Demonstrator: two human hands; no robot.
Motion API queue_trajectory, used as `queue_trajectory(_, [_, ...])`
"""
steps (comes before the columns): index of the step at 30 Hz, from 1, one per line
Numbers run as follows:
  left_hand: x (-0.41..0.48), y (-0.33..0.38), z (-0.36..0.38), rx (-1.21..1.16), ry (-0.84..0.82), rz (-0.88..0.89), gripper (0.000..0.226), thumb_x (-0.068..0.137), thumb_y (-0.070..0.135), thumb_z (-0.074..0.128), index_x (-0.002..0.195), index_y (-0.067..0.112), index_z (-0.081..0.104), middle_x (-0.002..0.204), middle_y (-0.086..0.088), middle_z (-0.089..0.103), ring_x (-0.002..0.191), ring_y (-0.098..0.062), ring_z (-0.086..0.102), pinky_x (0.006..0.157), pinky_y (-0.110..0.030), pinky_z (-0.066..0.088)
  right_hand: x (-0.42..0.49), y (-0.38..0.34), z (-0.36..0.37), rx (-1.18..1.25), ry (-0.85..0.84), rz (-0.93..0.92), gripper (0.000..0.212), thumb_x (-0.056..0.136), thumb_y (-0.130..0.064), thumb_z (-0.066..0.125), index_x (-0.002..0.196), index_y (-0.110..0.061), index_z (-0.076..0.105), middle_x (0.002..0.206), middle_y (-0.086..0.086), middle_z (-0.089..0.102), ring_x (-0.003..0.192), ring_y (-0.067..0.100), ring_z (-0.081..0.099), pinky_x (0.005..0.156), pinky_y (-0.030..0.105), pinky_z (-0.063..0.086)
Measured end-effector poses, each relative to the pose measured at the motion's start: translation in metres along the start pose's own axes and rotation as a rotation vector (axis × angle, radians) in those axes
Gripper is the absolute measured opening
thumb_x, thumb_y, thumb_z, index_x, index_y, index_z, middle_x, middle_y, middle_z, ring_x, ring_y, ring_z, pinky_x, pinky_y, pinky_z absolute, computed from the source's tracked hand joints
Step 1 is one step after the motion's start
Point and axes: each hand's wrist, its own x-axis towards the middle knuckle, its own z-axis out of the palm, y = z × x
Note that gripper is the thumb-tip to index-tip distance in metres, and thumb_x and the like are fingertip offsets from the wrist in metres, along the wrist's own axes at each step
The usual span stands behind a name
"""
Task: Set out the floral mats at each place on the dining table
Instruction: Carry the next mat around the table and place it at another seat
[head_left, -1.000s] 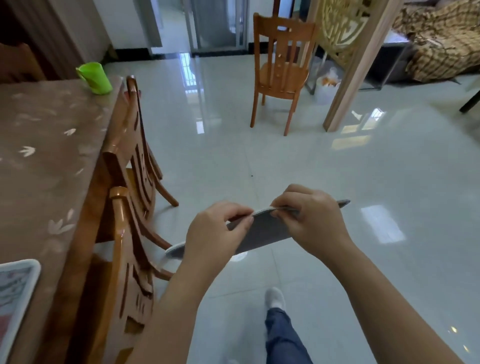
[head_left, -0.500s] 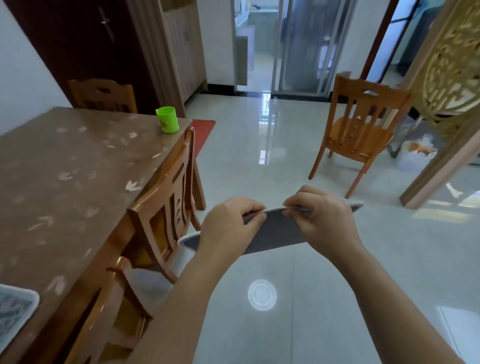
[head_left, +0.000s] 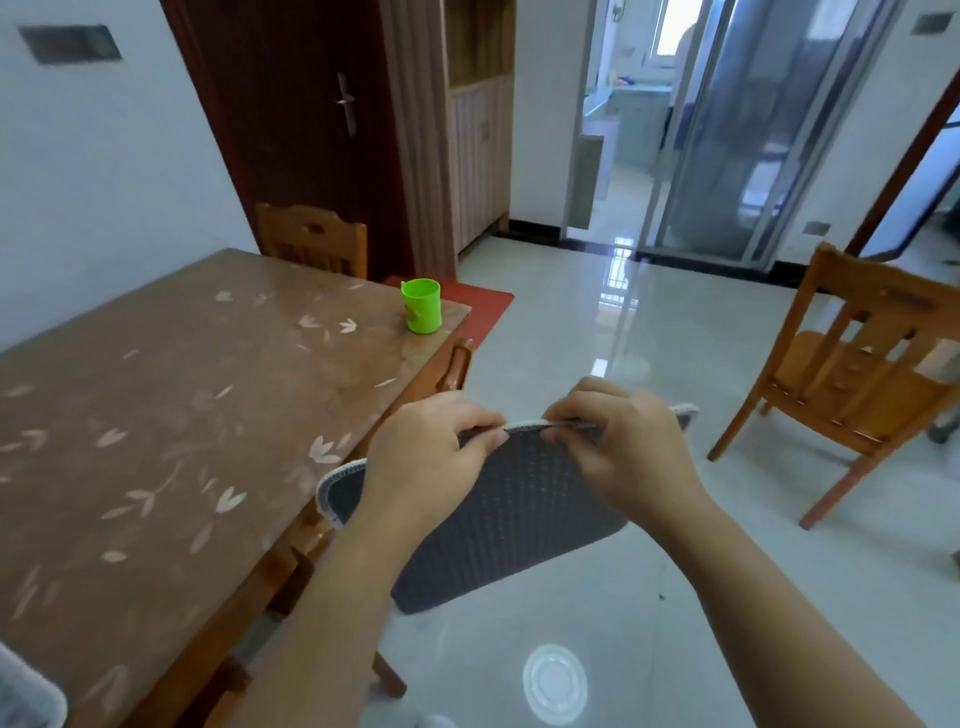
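Roughly midway at best: one mat is in hand and none shows at the far places.

Both hands pinch the top edge of a floral mat (head_left: 519, 519), the left hand (head_left: 426, 457) and the right hand (head_left: 618, 447) close together with fingers curled over its white trim. The mat's grey underside faces the camera, and it hangs off the desk (head_left: 182, 415), just beside its right edge and above the floor. A pale, rounded corner (head_left: 26, 696) at the desk's near edge looks like a mat already laid, though too little of it shows to be sure. Only a green cup (head_left: 421, 305) stands near the far right corner, so the places there seem left to do.
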Motion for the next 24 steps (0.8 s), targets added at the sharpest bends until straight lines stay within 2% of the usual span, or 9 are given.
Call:
queue_trajectory(2, [0.027,-0.023,-0.009,-0.008,0.026,-0.037,0.010,0.080,0.023,0.067,0.089,0.024,0.072,0.082,0.014,0.063,0.079,-0.007,0.056,0.069,-0.026,0.048,0.039,0.002,0.018,0.016,-0.021,-0.038,0.004,0.074,-0.009,0.071,0.077,-0.012,0.071,0.077,0.001,0.068,0.067,0.025,0.061,0.066,0.045,0.052])
queue_trajectory(3, [0.040,-0.036,-0.016,-0.013,0.050,-0.056,0.009,0.080,0.022,0.068,0.088,0.023,0.072,0.079,0.015,0.061,0.077,-0.006,0.056,0.068,-0.025,0.047,0.060,0.001,0.028,0.021,-0.036,-0.064,0.005,0.073,-0.010,0.071,0.077,-0.013,0.071,0.076,0.000,0.068,0.068,0.024,0.061,0.066,0.045,0.052])
queue_trajectory(6, [0.079,-0.076,-0.041,0.007,0.156,-0.100,0.009,0.078,0.019,0.069,0.085,0.023,0.073,0.075,0.020,0.057,0.072,0.000,0.054,0.064,-0.011,0.042,0.127,-0.008,0.059,0.031,-0.059,-0.168,0.007,0.073,-0.010,0.072,0.078,-0.014,0.071,0.077,-0.001,0.068,0.070,0.020,0.061,0.066,0.043,0.052])
queue_trajectory(9, [0.106,-0.114,-0.069,-0.009,0.227,-0.151,0.009,0.077,0.018,0.070,0.083,0.025,0.073,0.076,0.016,0.064,0.074,-0.003,0.057,0.065,-0.019,0.046,0.183,-0.023,0.092,0.059,-0.054,-0.237,0.007,0.072,-0.010,0.073,0.077,-0.014,0.071,0.077,0.000,0.068,0.072,0.019,0.060,0.067,0.043,0.051])
queue_trajectory(11, [0.118,-0.139,-0.083,-0.008,0.264,-0.184,0.009,0.077,0.017,0.070,0.081,0.025,0.073,0.075,0.017,0.064,0.074,-0.003,0.058,0.066,-0.018,0.046,0.213,-0.032,0.114,0.083,-0.074,-0.281,0.006,0.072,-0.011,0.072,0.078,-0.014,0.071,0.078,0.001,0.068,0.074,0.020,0.061,0.069,0.044,0.050])
queue_trajectory(14, [0.125,-0.171,-0.100,-0.006,0.312,-0.251,0.010,0.076,0.016,0.071,0.081,0.025,0.073,0.072,0.023,0.061,0.071,0.003,0.056,0.062,-0.005,0.038,0.244,-0.045,0.145,0.105,-0.115,-0.357,0.006,0.073,-0.013,0.071,0.078,-0.015,0.071,0.079,-0.001,0.067,0.076,0.018,0.060,0.072,0.042,0.049])
queue_trajectory(19, [0.128,-0.206,-0.115,-0.020,0.348,-0.359,0.013,0.076,0.017,0.071,0.076,0.029,0.072,0.071,0.018,0.065,0.069,-0.001,0.057,0.060,-0.013,0.041,0.277,-0.060,0.184,0.121,-0.195,-0.431,0.007,0.076,-0.017,0.069,0.082,-0.016,0.071,0.086,-0.002,0.068,0.083,0.020,0.060,0.079,0.038,0.042])
queue_trajectory(24, [0.143,-0.230,-0.129,0.043,0.370,-0.452,0.013,0.078,0.019,0.070,0.075,0.032,0.071,0.070,0.017,0.064,0.069,0.003,0.054,0.057,-0.008,0.037,0.316,-0.067,0.213,0.230,-0.298,-0.492,0.006,0.074,-0.015,0.071,0.080,-0.012,0.070,0.080,0.002,0.066,0.079,0.023,0.060,0.076,0.044,0.045])
